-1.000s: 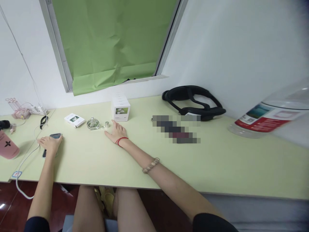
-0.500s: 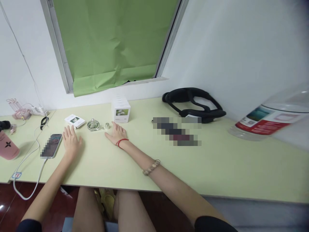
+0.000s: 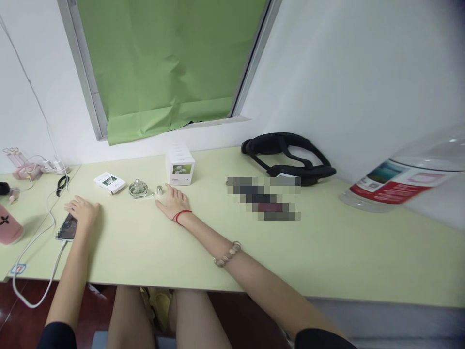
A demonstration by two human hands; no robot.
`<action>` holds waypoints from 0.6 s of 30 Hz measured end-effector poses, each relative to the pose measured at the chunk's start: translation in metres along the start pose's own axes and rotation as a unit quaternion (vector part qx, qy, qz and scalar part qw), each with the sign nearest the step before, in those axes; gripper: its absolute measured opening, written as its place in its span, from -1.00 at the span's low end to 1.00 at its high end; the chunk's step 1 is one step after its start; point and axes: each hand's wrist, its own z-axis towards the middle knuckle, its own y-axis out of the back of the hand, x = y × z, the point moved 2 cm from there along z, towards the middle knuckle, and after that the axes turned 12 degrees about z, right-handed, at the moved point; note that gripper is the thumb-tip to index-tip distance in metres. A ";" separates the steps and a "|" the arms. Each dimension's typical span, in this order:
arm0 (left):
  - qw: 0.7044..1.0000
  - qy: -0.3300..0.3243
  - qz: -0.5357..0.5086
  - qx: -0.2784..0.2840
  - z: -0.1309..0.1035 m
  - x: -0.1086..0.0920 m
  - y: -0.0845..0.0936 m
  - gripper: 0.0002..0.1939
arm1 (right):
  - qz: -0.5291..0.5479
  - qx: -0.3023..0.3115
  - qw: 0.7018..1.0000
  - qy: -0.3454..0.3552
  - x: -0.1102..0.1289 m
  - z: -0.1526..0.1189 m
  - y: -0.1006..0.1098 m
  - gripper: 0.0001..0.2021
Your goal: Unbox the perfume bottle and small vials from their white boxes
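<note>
My left hand is spread over the upper part of a phone with a white cable plugged into it; whether the palm touches the screen cannot be made out. My right hand lies on the table with its fingers apart and nothing held, just right of a small silver cap. Left of the cap stands a round glass bottle. A flat white box lies further left, and an upright white box with a flower picture stands behind my right hand.
A black headset rests by the wall at the back right. A large clear bottle with a red label is at the far right. Pink cup, power strip and cables are on the left. Something blurred out lies below the headset.
My left hand has moved left from beside the phone to over it, covering its upper part. My right hand has stayed where it was on the table. The view has shifted slightly.
</note>
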 end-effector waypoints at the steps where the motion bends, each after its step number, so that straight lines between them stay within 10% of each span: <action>1: 1.000 0.013 -0.003 0.011 0.005 0.006 0.000 -0.07 | 0.002 0.002 1.000 -0.001 0.000 0.000 0.001 -0.30; 18: 0.997 0.055 -0.014 0.044 0.017 0.028 0.000 -0.07 | 0.015 -0.016 1.000 0.010 -0.004 0.002 -0.004 -0.30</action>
